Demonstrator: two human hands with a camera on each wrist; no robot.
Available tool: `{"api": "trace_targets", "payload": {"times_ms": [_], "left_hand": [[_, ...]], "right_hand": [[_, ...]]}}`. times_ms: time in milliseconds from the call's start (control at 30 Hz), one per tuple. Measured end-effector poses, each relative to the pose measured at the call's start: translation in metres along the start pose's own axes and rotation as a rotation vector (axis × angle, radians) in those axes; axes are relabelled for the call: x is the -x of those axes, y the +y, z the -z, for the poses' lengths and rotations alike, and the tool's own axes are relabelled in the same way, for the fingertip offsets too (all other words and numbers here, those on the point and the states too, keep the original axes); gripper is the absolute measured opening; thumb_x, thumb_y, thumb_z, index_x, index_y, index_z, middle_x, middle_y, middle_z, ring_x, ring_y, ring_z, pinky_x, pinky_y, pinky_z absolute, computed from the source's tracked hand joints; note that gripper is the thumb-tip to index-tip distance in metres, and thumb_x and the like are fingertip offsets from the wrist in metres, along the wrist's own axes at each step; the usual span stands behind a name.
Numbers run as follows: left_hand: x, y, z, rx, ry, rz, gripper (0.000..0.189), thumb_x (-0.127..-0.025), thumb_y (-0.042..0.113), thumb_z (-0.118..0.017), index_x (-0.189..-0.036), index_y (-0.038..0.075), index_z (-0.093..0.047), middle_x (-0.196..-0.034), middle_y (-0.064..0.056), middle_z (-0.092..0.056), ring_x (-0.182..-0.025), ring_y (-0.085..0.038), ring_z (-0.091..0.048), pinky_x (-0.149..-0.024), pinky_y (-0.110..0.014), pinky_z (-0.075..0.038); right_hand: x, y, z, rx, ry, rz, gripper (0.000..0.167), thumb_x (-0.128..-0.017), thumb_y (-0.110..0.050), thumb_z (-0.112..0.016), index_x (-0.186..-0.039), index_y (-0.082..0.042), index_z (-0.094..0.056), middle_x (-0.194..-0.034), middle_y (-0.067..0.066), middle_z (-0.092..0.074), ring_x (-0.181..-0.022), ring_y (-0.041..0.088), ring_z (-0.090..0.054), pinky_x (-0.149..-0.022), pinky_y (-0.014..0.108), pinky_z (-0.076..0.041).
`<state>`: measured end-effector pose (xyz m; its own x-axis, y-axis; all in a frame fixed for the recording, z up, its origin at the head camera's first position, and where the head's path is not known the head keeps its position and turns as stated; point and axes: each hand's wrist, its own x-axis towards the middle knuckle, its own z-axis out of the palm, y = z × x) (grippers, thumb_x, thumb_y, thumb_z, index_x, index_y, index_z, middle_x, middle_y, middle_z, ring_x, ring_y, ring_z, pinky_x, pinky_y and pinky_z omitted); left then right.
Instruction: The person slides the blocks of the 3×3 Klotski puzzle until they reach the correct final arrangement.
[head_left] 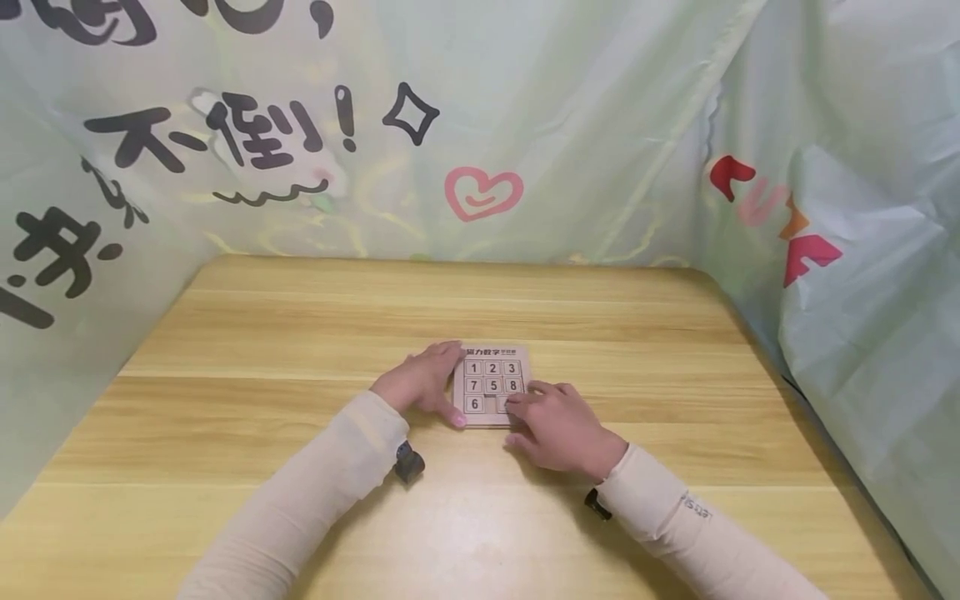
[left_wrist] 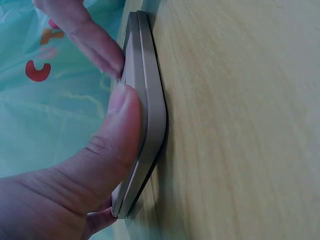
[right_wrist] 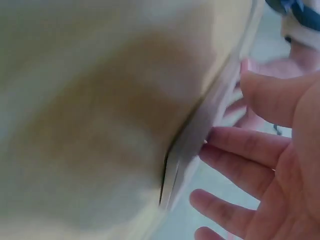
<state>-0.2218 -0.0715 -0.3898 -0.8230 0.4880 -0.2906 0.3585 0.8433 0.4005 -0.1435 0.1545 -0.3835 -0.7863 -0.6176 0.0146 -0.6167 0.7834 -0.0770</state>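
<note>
A square sliding number puzzle lies flat on the wooden table. Its top rows read 1, 2, 3 and 7, 5, 8. In the bottom row a 6 tile sits at the left with a gap beside it, and fingers partly cover the tile at the right. My left hand grips the puzzle's left side, thumb at the near corner and fingers at the far one. The thumb lies along the frame's edge in the left wrist view. Fairly straight fingers of my right hand touch the bottom right tile.
The wooden table extends around the puzzle on all sides. A pale printed cloth hangs behind the table and along both sides. Small dark devices are strapped at the left wrist and right wrist.
</note>
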Motion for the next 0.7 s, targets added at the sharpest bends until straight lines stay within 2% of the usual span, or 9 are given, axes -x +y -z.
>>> {"api": "trace_targets", "payload": {"times_ms": [100,167,333,433,500,633,700], "left_hand": [[-0.001,0.001,0.000,0.002,-0.007,0.001,0.121,-0.059,0.047,-0.088,-0.153,0.006,-0.024,-0.159,-0.014,-0.017,-0.145,-0.033,-0.015,-0.113,-0.063,-0.014],[-0.001,0.001,0.000,-0.002,-0.008,0.004,0.121,-0.059,0.047,-0.088,-0.153,0.006,-0.024,-0.160,-0.013,-0.017,-0.145,-0.033,-0.015,-0.113,-0.063,-0.014],[0.001,0.001,0.001,-0.007,-0.004,0.005,0.120,-0.059,0.048,-0.088,-0.152,0.006,-0.025,-0.159,-0.014,-0.018,-0.145,-0.033,-0.016,-0.113,-0.063,-0.015],[0.001,0.001,0.000,-0.010,-0.004,-0.001,0.120,-0.059,0.049,-0.087,-0.152,0.006,-0.025,-0.159,-0.013,-0.018,-0.145,-0.032,-0.016,-0.113,-0.062,-0.015],[0.000,0.001,-0.001,-0.009,-0.003,-0.003,0.120,-0.059,0.049,-0.088,-0.152,0.006,-0.025,-0.159,-0.013,-0.018,-0.145,-0.032,-0.016,-0.113,-0.062,-0.015],[-0.002,0.000,-0.002,-0.014,-0.009,0.006,0.122,-0.058,0.049,-0.088,-0.153,0.007,-0.024,-0.160,-0.013,-0.016,-0.145,-0.032,-0.015,-0.113,-0.062,-0.015],[-0.003,0.000,-0.002,-0.021,-0.011,0.011,0.123,-0.058,0.050,-0.088,-0.153,0.006,-0.023,-0.160,-0.013,-0.016,-0.145,-0.031,-0.015,-0.113,-0.062,-0.015]], "right_hand": [[0.001,0.007,0.004,0.000,-0.002,-0.066,0.029,-0.086,-0.036,-0.072,-0.104,-0.013,-0.072,-0.115,0.003,-0.069,-0.119,0.041,-0.054,-0.095,0.058,-0.044],[0.000,0.008,0.006,-0.014,-0.009,-0.068,0.030,-0.087,-0.035,-0.071,-0.106,-0.011,-0.072,-0.115,0.005,-0.068,-0.120,0.043,-0.052,-0.097,0.060,-0.042],[-0.012,-0.006,0.004,-0.064,-0.038,0.091,0.050,-0.090,-0.039,-0.066,-0.129,-0.007,-0.061,-0.133,0.010,-0.059,-0.127,0.042,-0.046,-0.100,0.061,-0.040],[-0.017,-0.015,0.002,-0.046,-0.065,0.149,0.054,-0.092,-0.042,-0.063,-0.134,-0.009,-0.058,-0.138,0.007,-0.055,-0.131,0.041,-0.042,-0.103,0.060,-0.037],[-0.018,-0.016,0.001,-0.014,-0.055,0.147,0.048,-0.091,-0.042,-0.063,-0.129,-0.011,-0.063,-0.133,0.005,-0.060,-0.129,0.039,-0.045,-0.102,0.060,-0.039],[-0.021,-0.010,0.003,-0.001,0.002,0.090,0.031,-0.088,-0.038,-0.068,-0.106,-0.013,-0.072,-0.110,0.002,-0.070,-0.119,0.036,-0.055,-0.096,0.058,-0.044],[-0.025,-0.008,0.004,-0.025,0.008,0.071,0.031,-0.088,-0.037,-0.069,-0.107,-0.012,-0.072,-0.111,0.004,-0.070,-0.119,0.037,-0.054,-0.096,0.059,-0.044]]}}
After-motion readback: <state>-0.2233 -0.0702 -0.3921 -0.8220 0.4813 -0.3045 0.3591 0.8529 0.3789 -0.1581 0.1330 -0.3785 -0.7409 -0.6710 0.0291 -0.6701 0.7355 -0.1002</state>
